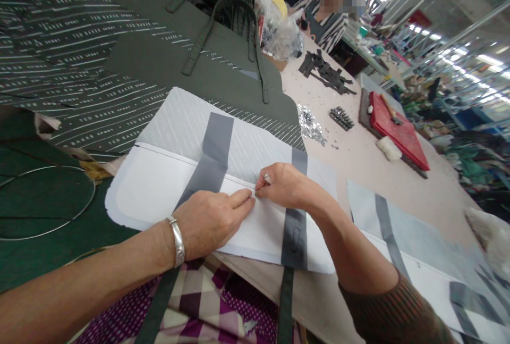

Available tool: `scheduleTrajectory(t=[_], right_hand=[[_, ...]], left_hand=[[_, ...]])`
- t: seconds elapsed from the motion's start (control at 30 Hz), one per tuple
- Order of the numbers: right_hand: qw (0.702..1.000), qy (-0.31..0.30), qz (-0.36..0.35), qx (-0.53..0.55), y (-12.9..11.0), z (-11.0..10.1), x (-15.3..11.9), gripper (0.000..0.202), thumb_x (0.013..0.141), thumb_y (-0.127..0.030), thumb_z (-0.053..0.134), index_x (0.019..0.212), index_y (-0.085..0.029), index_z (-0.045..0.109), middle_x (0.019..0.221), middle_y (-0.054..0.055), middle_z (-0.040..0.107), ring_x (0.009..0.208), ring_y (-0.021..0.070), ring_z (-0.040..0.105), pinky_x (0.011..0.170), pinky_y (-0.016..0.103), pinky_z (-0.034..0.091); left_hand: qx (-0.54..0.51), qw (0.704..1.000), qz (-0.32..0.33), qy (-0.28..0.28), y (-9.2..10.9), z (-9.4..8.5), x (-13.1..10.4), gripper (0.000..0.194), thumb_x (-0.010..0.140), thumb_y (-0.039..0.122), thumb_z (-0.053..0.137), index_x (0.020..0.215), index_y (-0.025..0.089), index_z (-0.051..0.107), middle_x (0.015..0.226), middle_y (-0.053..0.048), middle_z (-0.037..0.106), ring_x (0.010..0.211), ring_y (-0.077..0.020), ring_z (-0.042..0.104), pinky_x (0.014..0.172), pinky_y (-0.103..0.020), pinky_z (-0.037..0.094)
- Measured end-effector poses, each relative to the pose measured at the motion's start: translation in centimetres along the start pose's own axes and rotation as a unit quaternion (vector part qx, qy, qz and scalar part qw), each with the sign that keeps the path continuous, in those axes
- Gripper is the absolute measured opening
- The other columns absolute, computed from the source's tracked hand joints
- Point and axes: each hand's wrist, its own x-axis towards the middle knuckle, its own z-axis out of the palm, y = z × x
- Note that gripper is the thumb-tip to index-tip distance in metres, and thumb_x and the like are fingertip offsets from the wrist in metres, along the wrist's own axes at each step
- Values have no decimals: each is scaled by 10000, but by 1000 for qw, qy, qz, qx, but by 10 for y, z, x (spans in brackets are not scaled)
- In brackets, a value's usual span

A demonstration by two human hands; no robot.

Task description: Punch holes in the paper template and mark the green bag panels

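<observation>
A white panel (pixel 147 184) with a printed grey upper part and two dark grey strips (pixel 218 142) lies in front of me. My left hand (pixel 213 219), with a silver bracelet at the wrist, rests on the panel, its fingers close together and their tips at the stitched seam. My right hand (pixel 282 184) is closed in a pinch at the same seam, just right of the left fingertips. A small pale object (pixel 267 178) shows between its fingers; what it is cannot be made out.
Dark printed panels with handles (pixel 247 78) are piled behind. Small metal pieces (pixel 313 123), black strips (pixel 324 73) and a red pad (pixel 398 131) with a hammer lie on the table. A person (pixel 326 30) stands across. More white panels (pixel 422 259) lie right.
</observation>
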Motion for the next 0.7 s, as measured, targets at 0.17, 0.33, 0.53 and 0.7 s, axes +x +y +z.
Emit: scheduleTrajectory(t=[0.17,0.33,0.53,0.7], right_hand=[[999,-35,-2,24,5,-4,5,132,675,-150,618,748,-145,727,686,40,710,610,124,597,507,205,368],[1000,-6,1,26,0,-2,-1,152,693,-158,596,742,-124,736,655,60,694,599,134,585,501,222,360],[986,27,19,165,11,10,-6,145,673,-154,580,694,-148,724,496,-23,573,470,80,493,463,197,344],[962,9,26,272,24,16,-3,144,668,-170,598,741,-130,715,464,-41,544,414,59,427,413,185,313]], left_hand=[[6,1000,2,-5,0,0,0,309,895,200,466,1192,200,552,1171,-4,641,649,-162,649,441,-346,478],[5,1000,-1,-2,0,1,0,304,900,209,457,1189,204,553,1187,4,635,661,-163,651,449,-348,477],[6,1000,0,7,1,1,0,308,903,190,454,1194,190,554,1165,-29,644,642,-152,635,451,-340,444],[-6,1000,-12,5,2,1,1,290,926,214,458,1203,201,545,1188,-19,644,666,-157,638,468,-336,436]])
